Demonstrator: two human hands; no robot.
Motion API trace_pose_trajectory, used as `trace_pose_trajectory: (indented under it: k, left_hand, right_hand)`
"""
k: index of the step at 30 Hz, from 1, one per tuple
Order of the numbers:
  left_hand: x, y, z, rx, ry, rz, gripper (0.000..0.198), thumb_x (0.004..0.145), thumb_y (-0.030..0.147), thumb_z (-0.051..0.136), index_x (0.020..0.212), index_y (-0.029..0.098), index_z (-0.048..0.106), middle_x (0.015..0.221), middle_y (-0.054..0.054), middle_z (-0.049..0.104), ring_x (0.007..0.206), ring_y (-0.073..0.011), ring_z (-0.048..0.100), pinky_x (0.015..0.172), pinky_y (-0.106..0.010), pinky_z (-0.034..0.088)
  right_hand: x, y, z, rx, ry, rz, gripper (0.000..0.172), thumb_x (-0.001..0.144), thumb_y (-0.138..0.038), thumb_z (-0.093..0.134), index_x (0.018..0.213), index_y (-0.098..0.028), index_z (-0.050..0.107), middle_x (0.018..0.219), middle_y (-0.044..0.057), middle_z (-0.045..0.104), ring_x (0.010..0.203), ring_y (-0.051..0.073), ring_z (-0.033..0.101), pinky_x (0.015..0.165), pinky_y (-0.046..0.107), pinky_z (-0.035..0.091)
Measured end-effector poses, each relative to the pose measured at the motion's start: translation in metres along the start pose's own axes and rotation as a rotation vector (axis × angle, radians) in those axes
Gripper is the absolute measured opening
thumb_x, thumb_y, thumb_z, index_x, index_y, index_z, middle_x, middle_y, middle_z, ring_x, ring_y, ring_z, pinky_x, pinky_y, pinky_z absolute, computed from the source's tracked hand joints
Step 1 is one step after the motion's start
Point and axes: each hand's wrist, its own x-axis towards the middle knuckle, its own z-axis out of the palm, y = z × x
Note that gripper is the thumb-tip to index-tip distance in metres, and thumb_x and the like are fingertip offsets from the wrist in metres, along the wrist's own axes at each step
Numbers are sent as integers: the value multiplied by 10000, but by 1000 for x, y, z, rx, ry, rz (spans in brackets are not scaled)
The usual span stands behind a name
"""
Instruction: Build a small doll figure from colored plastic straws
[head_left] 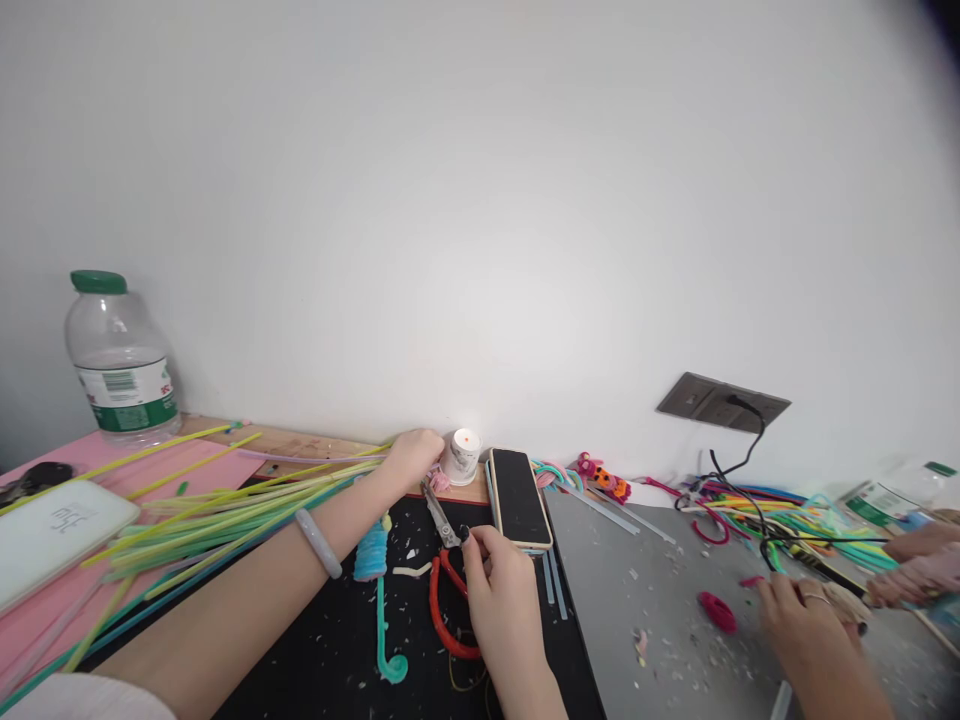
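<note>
My left hand [416,455] reaches to the back edge of the black mat [315,620], fingers curled in beside a small white paper cup [463,457]. A small pink fuzzy piece [440,480] shows just below these fingers; whether they hold anything is hidden. My right hand [504,590] is closed in a pinch above the red-handled scissors [442,600], and what it pinches is too small to make out. The scissors' blades point toward the pink piece. Left of them lies a blue fuzzy roll [371,552] with a teal pipe cleaner [382,630] curled at its end.
Long yellow and green pipe cleaners [225,520] lie under my left forearm. A phone [520,497] rests right of the cup. Further left are a white power bank [64,535] and a large bottle [120,360]. At right, another person's hands [817,620] work over a grey mat [637,620].
</note>
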Motion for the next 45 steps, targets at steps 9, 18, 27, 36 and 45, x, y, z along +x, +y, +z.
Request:
trace_pose_trajectory:
  k: [9, 18, 27, 36, 45]
  left_hand:
    - [-19, -7, -21, -108, 86, 35, 306, 901, 308, 552, 1179, 180, 554, 1201, -90, 579, 998, -213, 603, 834, -419, 521]
    - [-100, -1, -54, -547, 89, 115, 256, 859, 333, 504, 909, 199, 717, 815, -13, 743, 750, -176, 673, 659, -245, 528]
    - [-157, 11, -17, -1017, -17, 14, 129, 754, 290, 580, 781, 219, 684, 711, -5, 699, 660, -167, 649, 641, -261, 511]
    - [-165, -43, -13, -469, 252, -88, 205, 797, 261, 471, 703, 225, 649, 783, -31, 704, 756, -234, 623, 683, -314, 435]
    - [-172, -48, -1, -583, 248, -170, 207, 796, 395, 546, 875, 226, 636, 830, -50, 694, 711, -240, 615, 661, -320, 437]
  right_hand:
    - [2, 1, -1, 9, -17, 8, 297, 919, -278, 394, 759, -194, 631, 643, 25, 625, 547, 152, 538, 505, 228, 311]
    - [-4, -9, 7, 351, 21, -59, 245, 872, -269, 447, 1005, -173, 630, 744, 23, 637, 559, 139, 540, 540, 219, 411]
    - [-12, -19, 27, 304, 54, -195, 253, 901, -229, 416, 708, -174, 569, 622, 13, 591, 576, 140, 542, 566, 223, 386]
    - [-10, -11, 38, 493, -51, -18, 141, 851, -234, 470, 815, -169, 590, 619, 8, 598, 548, 150, 595, 533, 223, 461]
    - [-8, -8, 42, 718, -86, 100, 67, 787, -214, 525, 803, -188, 585, 651, 9, 603, 569, 180, 645, 535, 270, 530]
